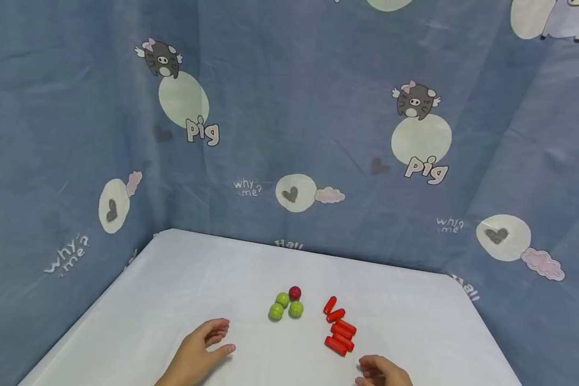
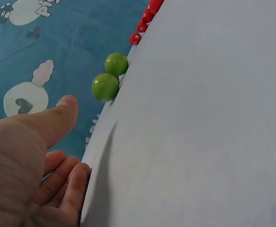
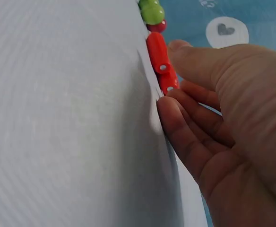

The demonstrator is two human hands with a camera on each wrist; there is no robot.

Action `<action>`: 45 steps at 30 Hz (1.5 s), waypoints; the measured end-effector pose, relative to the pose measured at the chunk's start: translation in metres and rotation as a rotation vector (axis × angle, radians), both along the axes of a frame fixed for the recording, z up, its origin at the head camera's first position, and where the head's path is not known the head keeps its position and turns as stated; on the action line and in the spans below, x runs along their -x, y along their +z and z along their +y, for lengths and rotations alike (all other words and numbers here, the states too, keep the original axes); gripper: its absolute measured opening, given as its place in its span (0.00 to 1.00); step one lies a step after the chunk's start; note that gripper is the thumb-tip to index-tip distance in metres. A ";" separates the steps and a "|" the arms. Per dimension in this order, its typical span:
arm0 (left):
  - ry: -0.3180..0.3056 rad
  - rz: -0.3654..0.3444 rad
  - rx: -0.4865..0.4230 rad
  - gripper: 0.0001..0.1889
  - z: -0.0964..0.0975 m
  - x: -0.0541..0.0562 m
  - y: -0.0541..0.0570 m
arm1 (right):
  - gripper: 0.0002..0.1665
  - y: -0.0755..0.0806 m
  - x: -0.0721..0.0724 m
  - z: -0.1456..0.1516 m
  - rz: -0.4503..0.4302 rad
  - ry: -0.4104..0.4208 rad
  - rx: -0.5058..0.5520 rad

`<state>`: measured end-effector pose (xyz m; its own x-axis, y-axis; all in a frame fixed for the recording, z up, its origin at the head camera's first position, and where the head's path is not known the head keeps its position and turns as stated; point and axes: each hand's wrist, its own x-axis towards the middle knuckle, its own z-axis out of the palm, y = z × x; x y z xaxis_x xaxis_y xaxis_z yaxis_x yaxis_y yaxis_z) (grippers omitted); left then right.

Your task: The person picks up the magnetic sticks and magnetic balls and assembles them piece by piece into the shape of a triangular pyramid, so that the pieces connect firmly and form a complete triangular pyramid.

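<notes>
My left hand (image 1: 199,349) rests at the front left of the white table, thumb apart from loosely bent fingers, holding nothing. To its right and farther back sit three glossy green balls (image 1: 276,311) and one dark red ball (image 1: 295,292), grouped together. Several red sausage-shaped pieces (image 1: 336,346) lie in a loose row right of the balls; the ends facing the right wrist camera show pale round spots. Just in front of that row is my right hand (image 1: 385,371), fingers relaxed and empty. In the right wrist view its thumb overlaps the nearest red pieces (image 3: 158,52).
A white cloth covers the table (image 1: 251,273). Behind it and along its left side hangs a blue curtain (image 1: 289,134) printed with pigs, hearts and clouds. The table's back edge meets this curtain.
</notes>
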<state>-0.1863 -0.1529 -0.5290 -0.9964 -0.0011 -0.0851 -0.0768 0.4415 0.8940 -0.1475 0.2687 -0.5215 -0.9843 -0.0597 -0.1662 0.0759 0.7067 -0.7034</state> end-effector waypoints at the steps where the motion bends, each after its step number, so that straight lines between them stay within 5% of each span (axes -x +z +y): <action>1: 0.008 0.000 0.000 0.33 0.002 0.001 0.000 | 0.31 0.000 0.001 -0.001 0.013 -0.003 -0.006; 7: 0.042 0.032 -0.040 0.29 0.011 0.004 0.001 | 0.26 -0.002 0.007 -0.007 0.021 -0.034 -0.010; 28: -0.026 0.143 -0.048 0.27 0.049 0.022 -0.001 | 0.28 0.000 0.016 -0.028 0.012 -0.084 -0.001; 45: -0.065 0.206 -0.067 0.26 0.068 0.041 -0.007 | 0.24 0.003 0.025 -0.039 0.120 -0.123 -0.032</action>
<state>-0.2270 -0.0852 -0.5362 -0.9905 0.0621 0.1228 0.1372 0.3790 0.9152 -0.1720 0.2297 -0.5189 -0.9967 0.0663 -0.0467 0.0802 0.7195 -0.6898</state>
